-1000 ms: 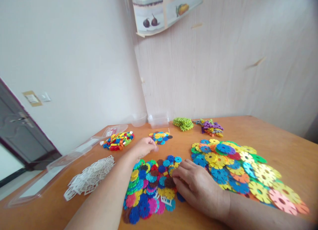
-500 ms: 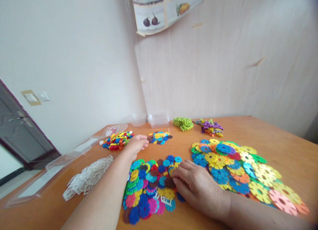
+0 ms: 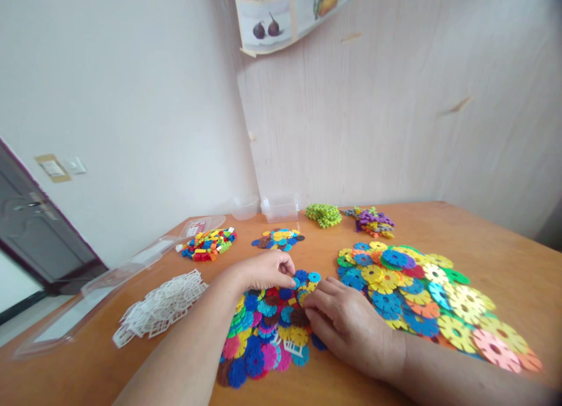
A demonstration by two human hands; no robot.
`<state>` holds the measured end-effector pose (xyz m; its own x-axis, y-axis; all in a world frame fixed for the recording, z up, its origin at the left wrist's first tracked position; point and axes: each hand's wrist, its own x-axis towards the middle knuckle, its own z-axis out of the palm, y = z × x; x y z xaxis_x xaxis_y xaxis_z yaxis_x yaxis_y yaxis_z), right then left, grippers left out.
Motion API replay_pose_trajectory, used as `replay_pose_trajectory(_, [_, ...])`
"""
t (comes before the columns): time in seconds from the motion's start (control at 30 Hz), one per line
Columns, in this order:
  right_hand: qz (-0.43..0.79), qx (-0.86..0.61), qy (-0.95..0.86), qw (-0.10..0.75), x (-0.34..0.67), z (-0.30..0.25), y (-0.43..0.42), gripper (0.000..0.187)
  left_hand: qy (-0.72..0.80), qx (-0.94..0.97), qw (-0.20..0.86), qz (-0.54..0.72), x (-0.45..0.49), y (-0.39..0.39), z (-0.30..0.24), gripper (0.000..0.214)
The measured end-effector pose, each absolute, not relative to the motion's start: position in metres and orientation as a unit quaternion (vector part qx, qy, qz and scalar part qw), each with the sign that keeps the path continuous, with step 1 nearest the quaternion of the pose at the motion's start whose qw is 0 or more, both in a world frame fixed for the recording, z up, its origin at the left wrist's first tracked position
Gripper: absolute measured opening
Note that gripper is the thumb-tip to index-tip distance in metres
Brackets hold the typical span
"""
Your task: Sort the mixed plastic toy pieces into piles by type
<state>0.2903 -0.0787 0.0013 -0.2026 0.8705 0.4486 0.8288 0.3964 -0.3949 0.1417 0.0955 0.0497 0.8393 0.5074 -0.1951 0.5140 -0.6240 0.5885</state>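
A heap of small, colourful notched plastic discs (image 3: 254,359) lies on the table before me. Over its far edge is my left hand (image 3: 270,269), thumb and fingers bent together beside light blue and dark blue discs; what is between the fingertips, if anything, is too small to tell. My right hand (image 3: 346,321) rests at the heap's right side with curled fingers against yellow and brown discs, its fingertips partly hidden. A white lattice piece (image 3: 293,347) lies on the heap. Beyond my left hand is a smaller group of notched discs (image 3: 281,238).
Larger notched discs (image 3: 456,336) spread at the right. White lattice pieces (image 3: 160,303) and small building bricks (image 3: 208,244) lie at the left. Green connector pieces (image 3: 323,214), purple connector pieces (image 3: 376,220) and clear plastic tubs (image 3: 281,210) stand along the back. Clear lids (image 3: 105,289) line the left edge.
My left hand has come back from the small far group of discs to the near heap, its fingers now bent. Discs at the far group's left show now. My right hand stays almost in place.
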Motion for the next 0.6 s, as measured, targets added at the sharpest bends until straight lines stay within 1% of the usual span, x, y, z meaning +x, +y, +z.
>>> replay_pose_trajectory(0.17, [0.031, -0.548, -0.775, 0.312, 0.290, 0.001, -0.078, 0.016, 0.284, 0.904, 0.319, 0.003, 0.145, 0.093, 0.044, 0.023])
replay_pose_trajectory(0.33, [0.033, -0.551, -0.774, 0.310, 0.290, 0.004, -0.079, 0.017, 0.305, 0.864, 0.395, 0.068, 0.145, 0.096, 0.040, 0.015])
replay_pose_trajectory(0.47, [0.032, -0.552, -0.775, 0.305, 0.290, 0.005, -0.080, 0.016, 0.381, 0.813, 0.409, 0.162, 0.140, 0.115, 0.033, 0.015])
replay_pose_trajectory(0.6, [0.034, -0.556, -0.775, 0.299, 0.290, 0.004, -0.080, 0.017, 0.478, 0.726, 0.410, 0.275, 0.132, 0.140, 0.024, 0.011])
